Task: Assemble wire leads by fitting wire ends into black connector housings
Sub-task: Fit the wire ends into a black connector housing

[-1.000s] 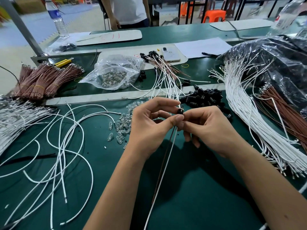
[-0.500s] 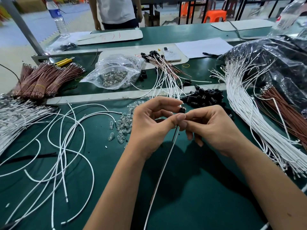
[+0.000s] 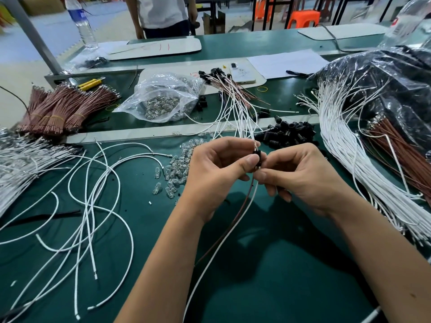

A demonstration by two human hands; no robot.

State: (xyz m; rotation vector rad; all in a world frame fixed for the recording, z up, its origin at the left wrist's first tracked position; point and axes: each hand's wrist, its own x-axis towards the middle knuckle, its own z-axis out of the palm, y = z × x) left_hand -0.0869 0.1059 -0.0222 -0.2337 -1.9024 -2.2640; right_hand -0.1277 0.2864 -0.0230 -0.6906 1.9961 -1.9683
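white lead (image 3: 224, 238): runs from the lower centre of the frame up to the hands, over the green mat (image 3: 291, 276).
brown lead (image 3: 229, 226): lies just beside the white lead and rises with it to the same spot.
left hand (image 3: 217, 176): centre of the frame; thumb and curled fingers pinch the black connector housing (image 3: 256, 157) from its left side.
right hand (image 3: 300, 178): just right of centre; fingertips pinch the two leads directly beneath the housing, other fingers curled under.
housing: held between the two hands, above the mat; a small clear part with a metal glint stands out of its top, too small to name with confidence.
step in hand: judged to be seating the wire ends in the housing; whether they are fully home cannot be told.
next move: likely calls for a straight push along the housing's axis, the left pinch holding firm against it, then a light tug to check.
loose white wires (image 3: 88, 206): lower left, looped over the mat.
clear bulbs (image 3: 173, 170): scattered just left of the hands.
spare black housings (image 3: 289, 134): heap just beyond the hands, right of centre.
white wire bundle (image 3: 349, 164): right side, fanning towards the lower right.
finished leads (image 3: 233, 99): upper centre, housings already fitted.
bag of bulbs (image 3: 163, 99): upper centre left.
brown wire bundles (image 3: 65, 108): upper left, banded.
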